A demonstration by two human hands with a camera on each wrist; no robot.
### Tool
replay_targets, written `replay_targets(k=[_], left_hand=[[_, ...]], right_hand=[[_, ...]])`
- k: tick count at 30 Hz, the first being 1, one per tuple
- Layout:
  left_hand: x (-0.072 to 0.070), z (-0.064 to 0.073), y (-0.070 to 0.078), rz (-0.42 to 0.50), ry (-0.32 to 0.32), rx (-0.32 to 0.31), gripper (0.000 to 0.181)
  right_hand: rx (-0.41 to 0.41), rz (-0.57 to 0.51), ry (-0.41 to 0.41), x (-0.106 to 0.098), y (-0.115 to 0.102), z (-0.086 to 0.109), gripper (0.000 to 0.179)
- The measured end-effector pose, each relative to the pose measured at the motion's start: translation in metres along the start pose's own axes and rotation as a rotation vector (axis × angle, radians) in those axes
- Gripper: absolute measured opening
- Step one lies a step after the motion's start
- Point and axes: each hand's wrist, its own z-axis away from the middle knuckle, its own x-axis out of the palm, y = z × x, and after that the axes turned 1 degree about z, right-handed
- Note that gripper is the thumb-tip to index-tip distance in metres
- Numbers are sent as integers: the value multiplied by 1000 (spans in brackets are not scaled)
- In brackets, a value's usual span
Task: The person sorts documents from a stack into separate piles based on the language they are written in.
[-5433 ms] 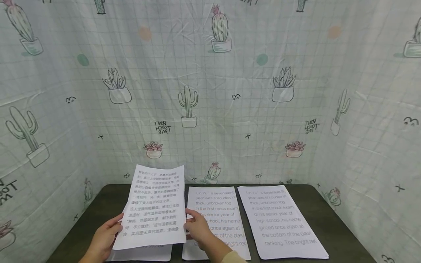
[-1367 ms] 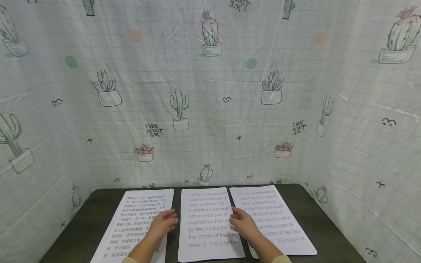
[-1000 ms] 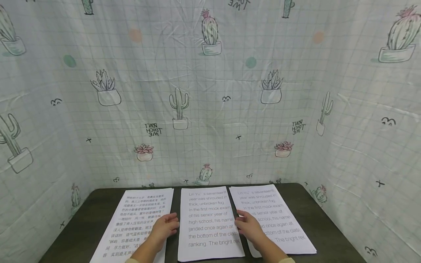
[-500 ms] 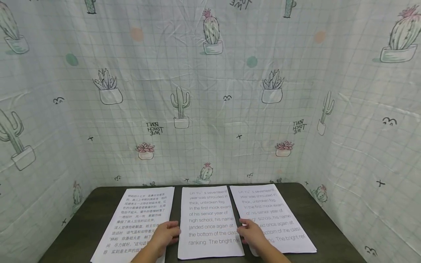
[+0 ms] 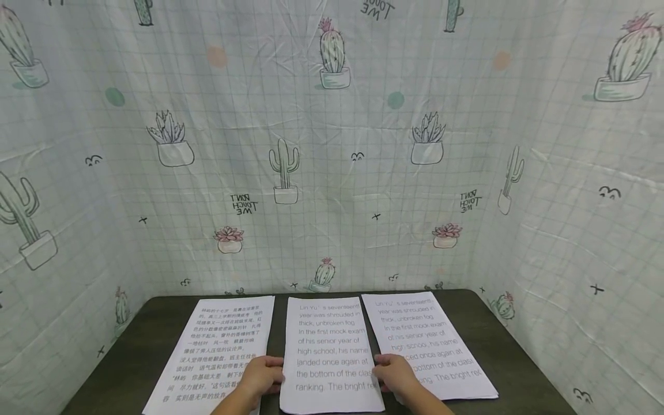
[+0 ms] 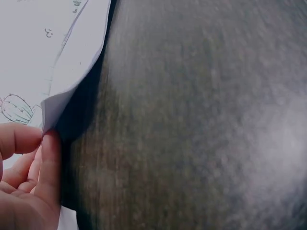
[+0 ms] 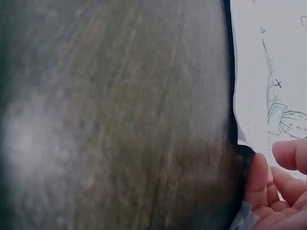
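A white page printed with English text lies in the middle of the dark table, its near part slightly bowed. On its left edge my left hand pinches the paper; the left wrist view shows thumb and forefinger meeting at a raised, curling paper edge. At the right edge is my right hand, forefinger against the paper's margin. In the right wrist view its thumb stands a little apart from the forefinger, beside the paper edge. Whether one sheet or several are held cannot be seen.
Left of the middle page lies a stack of Chinese-printed pages; on the right, slanted, another English-printed stack. The dark table ends at a cactus-print curtain that surrounds it behind and on both sides.
The Chinese page both hands held up several seconds ago now lies at the left. Both hands have moved to the middle page's sides and slid nearer to me; the left now grips its edge.
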Motion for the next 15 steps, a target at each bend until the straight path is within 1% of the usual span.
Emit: replay_targets(k=[5, 9, 15], left_hand=[[3, 1, 0, -40, 46, 11, 47], [5, 0, 1, -72, 85, 14, 40], [5, -2, 0, -111, 113, 2, 33]], right_hand=[[-20, 46, 35, 5, 1, 0, 47], [-39, 79, 53, 8, 1, -1, 50], [-40, 88, 65, 12, 2, -2, 50]])
